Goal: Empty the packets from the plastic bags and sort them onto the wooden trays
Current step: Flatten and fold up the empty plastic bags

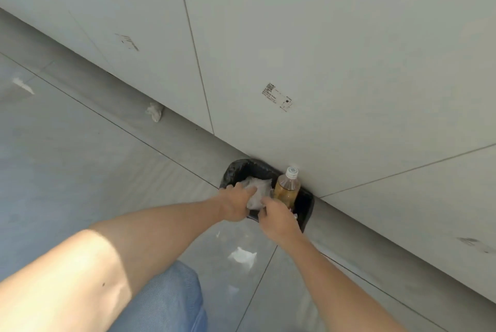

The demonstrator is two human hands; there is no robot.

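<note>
A crumpled clear plastic bag lies in the mouth of a small bin lined with a black bag that stands on the floor against the wall. My left hand grips the plastic bag from the left and presses it into the bin. From the lower right, my right hand reaches over the bin's near rim, its fingers curled and touching the same bag. No packets or wooden trays are in view.
A bottle of amber drink with a white cap stands upright in the bin's right half. A crumpled white tissue lies at the wall's foot to the left. White scraps lie on the grey floor near my blue-jeaned knee.
</note>
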